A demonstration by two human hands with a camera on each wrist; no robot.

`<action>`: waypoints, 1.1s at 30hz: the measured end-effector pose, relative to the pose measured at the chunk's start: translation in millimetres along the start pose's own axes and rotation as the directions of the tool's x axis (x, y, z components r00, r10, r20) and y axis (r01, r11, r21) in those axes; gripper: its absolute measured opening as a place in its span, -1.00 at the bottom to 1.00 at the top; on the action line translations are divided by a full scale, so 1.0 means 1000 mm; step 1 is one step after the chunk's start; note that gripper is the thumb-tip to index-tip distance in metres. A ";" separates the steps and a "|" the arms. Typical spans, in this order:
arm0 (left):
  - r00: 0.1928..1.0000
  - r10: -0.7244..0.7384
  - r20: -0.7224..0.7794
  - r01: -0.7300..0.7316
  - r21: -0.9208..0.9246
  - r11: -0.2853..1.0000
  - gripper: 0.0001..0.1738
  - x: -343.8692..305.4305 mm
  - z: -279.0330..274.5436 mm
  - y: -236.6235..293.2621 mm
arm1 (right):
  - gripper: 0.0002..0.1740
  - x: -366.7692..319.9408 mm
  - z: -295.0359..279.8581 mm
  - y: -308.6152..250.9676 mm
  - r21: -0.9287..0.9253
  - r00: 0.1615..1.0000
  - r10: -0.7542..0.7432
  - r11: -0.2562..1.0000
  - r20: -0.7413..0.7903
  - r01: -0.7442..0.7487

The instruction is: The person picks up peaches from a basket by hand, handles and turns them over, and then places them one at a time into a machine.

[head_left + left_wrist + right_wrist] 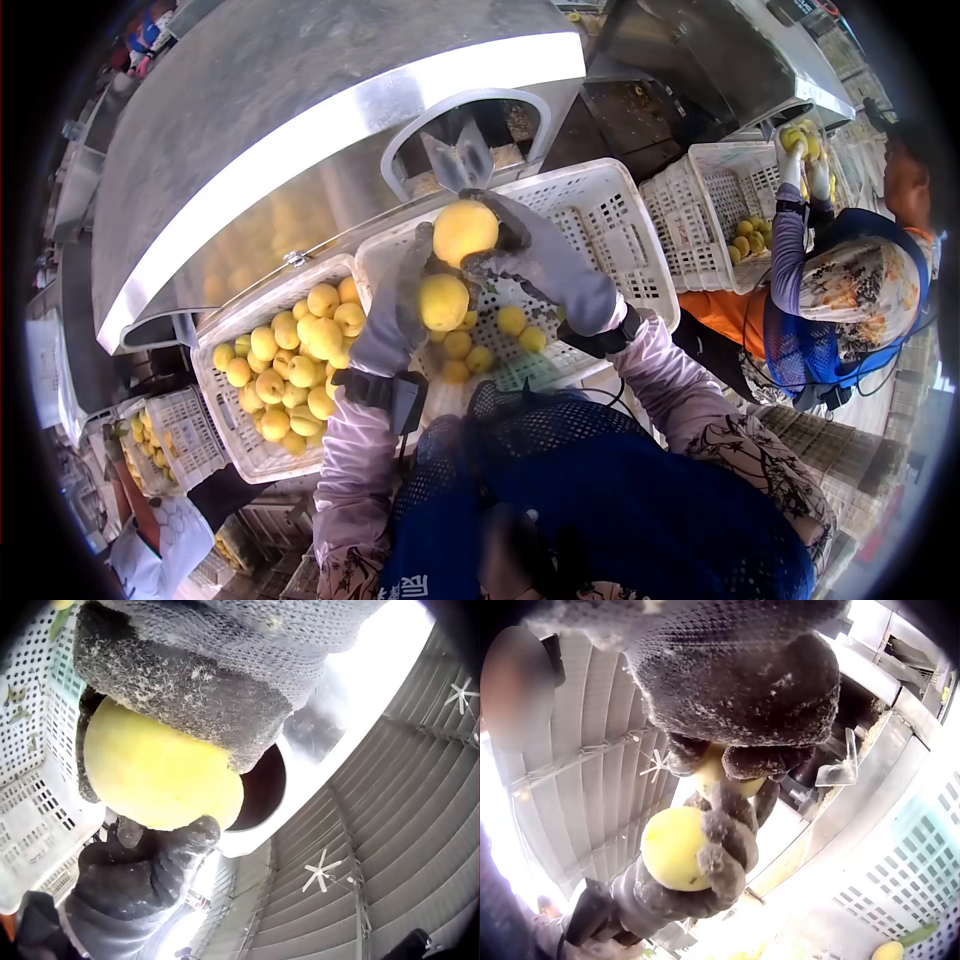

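From the head view, both gloved hands are raised together over a white crate point(600, 215). The right hand point(535, 255) curls round the upper fruit point(465, 232), just in front of the blade point(462, 160) in the opening of a steel machine point(300, 120). The left hand point(400, 310) grips the lower fruit point(443, 300) directly beneath it, and the two fruits nearly touch. Loose yellow fruit lies in the crate under the hands. A fuller crate point(270, 295) sits to the left of the left hand. Another person point(860, 290) works well off to the right of the right hand. In the left wrist view, the left hand point(187, 712) clamps the lower fruit point(150, 780) between a gloved pad above and dark gloved fingers below, with the white crate point(30, 787) beside it. In the right wrist view, the right hand point(735, 682) pinches the upper fruit point(709, 774). Below it the left hand point(682, 892) wraps round the lower fruit point(671, 847), its fingers touching the right hand's. The blade point(840, 769) stands just to the right of them.
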State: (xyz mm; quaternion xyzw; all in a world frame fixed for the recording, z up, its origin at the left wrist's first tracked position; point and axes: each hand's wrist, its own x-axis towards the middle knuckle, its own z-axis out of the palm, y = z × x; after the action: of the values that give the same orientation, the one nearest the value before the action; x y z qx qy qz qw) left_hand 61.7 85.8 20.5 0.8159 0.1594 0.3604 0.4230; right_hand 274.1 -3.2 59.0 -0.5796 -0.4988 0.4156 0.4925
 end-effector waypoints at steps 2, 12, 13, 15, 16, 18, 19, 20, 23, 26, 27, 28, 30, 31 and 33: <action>0.869 -0.438 0.232 0.482 -0.191 0.855 -0.43 0.003 -0.005 0.002 | 0.01 0.004 -0.004 -0.004 -0.049 0.998 0.025 0.999 0.054 -0.022; 0.978 -0.173 0.113 0.173 0.012 0.985 -0.30 0.023 0.002 -0.044 | 0.02 0.027 -0.022 0.002 0.176 0.986 -0.007 0.984 0.168 -0.023; 0.958 -0.238 0.161 0.230 0.065 0.971 -0.31 0.027 0.000 -0.048 | 0.00 0.031 -0.021 0.001 0.058 0.990 0.000 0.998 0.140 -0.008; 0.933 -0.297 0.205 0.277 0.121 0.953 -0.33 0.037 -0.004 -0.041 | -0.01 0.039 -0.015 -0.005 -0.064 0.994 -0.002 0.998 0.109 0.009; 0.905 -0.373 0.204 0.412 -0.207 0.887 -0.40 0.038 -0.004 -0.025 | -0.05 0.042 -0.007 -0.010 -0.234 0.999 -0.010 0.972 -0.042 0.000; 0.868 -0.437 0.234 0.492 -0.512 0.704 -0.44 0.020 0.000 -0.012 | -0.08 0.052 0.005 -0.007 -0.397 0.980 -0.042 0.917 -0.194 -0.039; 0.898 -0.421 0.127 0.423 -0.512 0.748 -0.47 -0.001 0.006 -0.015 | -0.11 0.059 0.011 0.006 -0.414 0.951 -0.060 0.907 -0.302 -0.074; 0.917 -0.399 0.019 0.353 -0.503 0.789 -0.46 -0.011 0.008 -0.018 | -0.14 0.064 0.013 0.014 -0.426 0.910 -0.080 0.898 -0.406 -0.112; 0.790 -0.523 0.319 0.587 -0.639 0.497 -0.30 -0.038 -0.020 -0.030 | -0.11 0.080 0.016 0.013 -0.508 0.906 -0.073 0.845 -0.417 -0.166; 0.947 -0.265 0.180 0.316 -0.382 0.869 0.08 -0.073 -0.015 -0.030 | -0.17 0.120 0.019 0.022 -0.575 0.883 -0.114 0.794 -0.455 -0.194; 0.964 -0.236 0.123 0.262 -0.279 0.924 -0.02 -0.075 -0.012 -0.028 | -0.22 0.130 0.017 0.020 -0.609 0.867 -0.195 0.779 -0.459 -0.148; 0.977 -0.199 0.071 0.208 -0.166 0.964 -0.11 -0.076 -0.011 -0.026 | -0.22 0.134 0.013 0.018 -0.607 0.867 -0.192 0.780 -0.459 -0.149; 0.921 -0.369 0.123 0.372 -0.550 0.747 -0.30 -0.053 -0.007 -0.028 | -0.37 0.130 0.004 -0.003 -0.326 0.912 -0.122 0.945 -0.391 -0.013; 0.838 -0.493 0.235 0.444 -0.818 0.365 -0.46 -0.039 -0.005 -0.028 | -0.48 0.118 -0.003 0.003 -0.778 0.853 -0.510 0.578 -0.111 0.244; 0.777 -0.564 0.281 0.450 -0.874 0.184 -0.58 -0.030 -0.009 -0.009 | -0.20 0.100 -0.001 -0.025 -0.333 0.947 0.023 0.933 -0.321 -0.135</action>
State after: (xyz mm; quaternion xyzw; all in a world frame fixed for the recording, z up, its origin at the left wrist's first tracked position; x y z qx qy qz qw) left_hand 34.6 79.3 2.8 0.3238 0.2167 0.2666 0.8815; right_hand 286.5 96.0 84.6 -0.7361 -0.4567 0.2429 0.4365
